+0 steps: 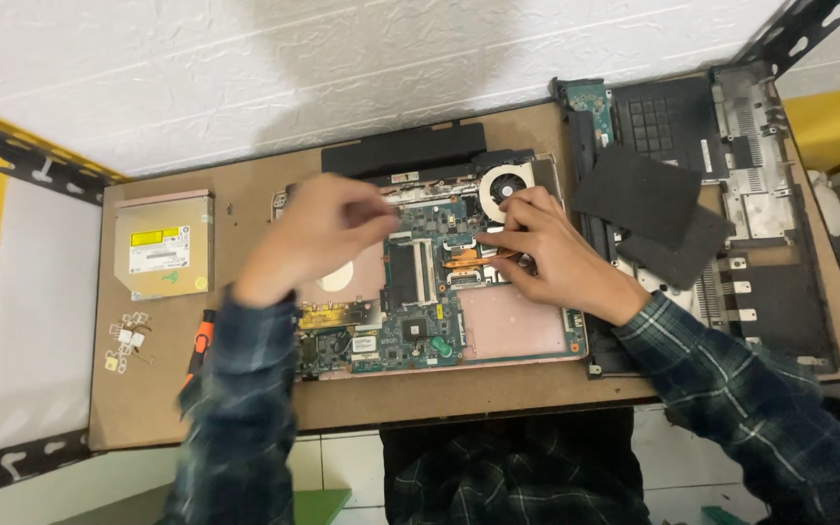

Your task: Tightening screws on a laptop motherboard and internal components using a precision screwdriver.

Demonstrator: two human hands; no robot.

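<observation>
An opened laptop base [517,331] lies on the brown board, its green circuit board [410,321] bare. At the top right of the base are a round cooling fan [504,182] and copper heat pipes [467,259]. My right hand [546,251] rests on the board beside the fan, fingertips pressing at the copper pipes. My left hand [315,236] hovers over the upper left of the base, fingers pinched near the top edge; whether it holds a small thing I cannot tell. Both arms wear dark plaid sleeves.
A silver optical drive [162,245] lies at the left, small metal brackets and screws [128,340] below it. An orange-handled screwdriver [200,342] pokes out under my left sleeve. A black battery [402,148] sits behind the base. Removed laptop covers [731,194] and dark pads [634,194] fill the right.
</observation>
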